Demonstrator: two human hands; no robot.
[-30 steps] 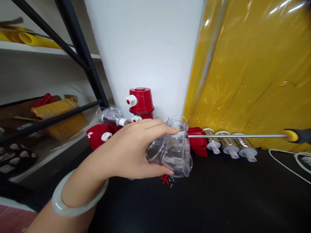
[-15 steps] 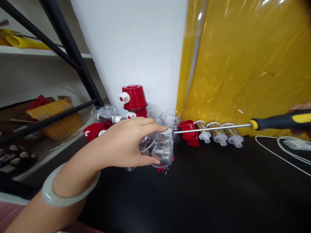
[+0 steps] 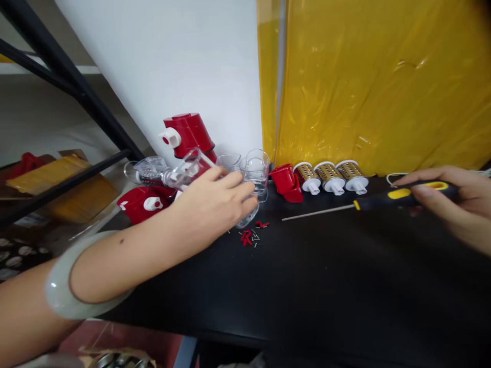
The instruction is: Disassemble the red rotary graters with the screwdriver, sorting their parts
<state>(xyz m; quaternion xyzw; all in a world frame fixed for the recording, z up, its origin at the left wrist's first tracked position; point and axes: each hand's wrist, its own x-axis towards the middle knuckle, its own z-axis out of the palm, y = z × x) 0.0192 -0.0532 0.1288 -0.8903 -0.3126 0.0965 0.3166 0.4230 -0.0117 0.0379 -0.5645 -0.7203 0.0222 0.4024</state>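
Left fingers (image 3: pixel 240 191): curled and grasping the clear plastic housing (image 3: pixel 194 166), contact partly hidden behind the left hand (image 3: pixel 215 199).
Right fingers (image 3: pixel 425 191): closed around the screwdriver (image 3: pixel 395 198) by its black-and-yellow handle, in the right hand (image 3: pixel 460 202).
Housing: tilted, overlapping the stacked red bases (image 3: pixel 187 133) in view.
Shaft: pointing left over the black table (image 3: pixel 307 286).
Small red pieces (image 3: pixel 246 237): scattered beside screws (image 3: pixel 255 236), apparently.
Grater drums (image 3: pixel 328 176): three in a row, right of the red parts (image 3: pixel 286 183).
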